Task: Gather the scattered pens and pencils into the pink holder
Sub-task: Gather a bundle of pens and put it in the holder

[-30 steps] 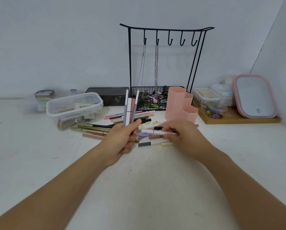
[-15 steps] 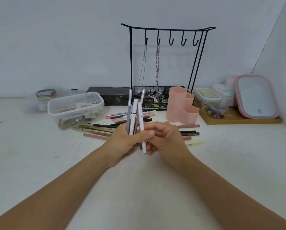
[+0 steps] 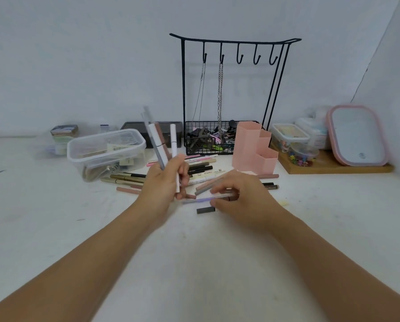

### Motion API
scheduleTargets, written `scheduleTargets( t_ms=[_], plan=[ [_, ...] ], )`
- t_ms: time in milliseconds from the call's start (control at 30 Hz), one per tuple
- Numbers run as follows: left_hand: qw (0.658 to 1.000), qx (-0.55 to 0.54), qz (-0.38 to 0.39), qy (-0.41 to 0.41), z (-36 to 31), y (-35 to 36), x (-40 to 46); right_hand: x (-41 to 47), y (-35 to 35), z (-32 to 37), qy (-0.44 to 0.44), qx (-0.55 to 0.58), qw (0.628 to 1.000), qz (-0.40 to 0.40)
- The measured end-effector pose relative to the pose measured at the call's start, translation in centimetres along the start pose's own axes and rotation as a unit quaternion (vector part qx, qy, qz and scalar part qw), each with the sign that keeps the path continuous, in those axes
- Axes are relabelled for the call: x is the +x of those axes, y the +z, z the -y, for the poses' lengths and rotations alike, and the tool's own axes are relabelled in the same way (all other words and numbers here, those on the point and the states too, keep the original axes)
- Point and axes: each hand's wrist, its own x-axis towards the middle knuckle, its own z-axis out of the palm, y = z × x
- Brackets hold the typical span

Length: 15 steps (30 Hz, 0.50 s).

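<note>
A small bundle of pens (image 3: 161, 145) is gripped upright in the left hand (image 3: 165, 182), a purple pen (image 3: 202, 200) is being pinched by the right hand (image 3: 238, 196) (blurred), while most pens (image 3: 201, 169) lie on the counter (image 3: 194, 263) and nothing is seen in the pink holder (image 3: 252, 147)

Only one marking can be read from here: "02", printed in dark characters near the end of a cream-coloured slim pen (image 3: 208, 174) lying on the white table just left of the pink stepped holder. The same barrel carries a further line of small dark print, too blurred to make out. A white pen (image 3: 197, 181) just in front of it also bears tiny lettering, equally illegible.
</note>
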Motion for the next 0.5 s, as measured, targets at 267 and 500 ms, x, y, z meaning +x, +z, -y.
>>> scheduleTargets(
  t_ms=[267, 500],
  plan=[
    [0.998, -0.013, 0.034, -0.046, 0.35, -0.31, -0.15, 0.48, 0.23, -0.84, 0.009, -0.077, 0.995, 0.059],
    [0.995, -0.005, 0.044, -0.086, 0.31, 0.07, -0.38, 0.40, 0.55, -1.00, 0.015, -0.056, 0.997, 0.054]
  ],
)
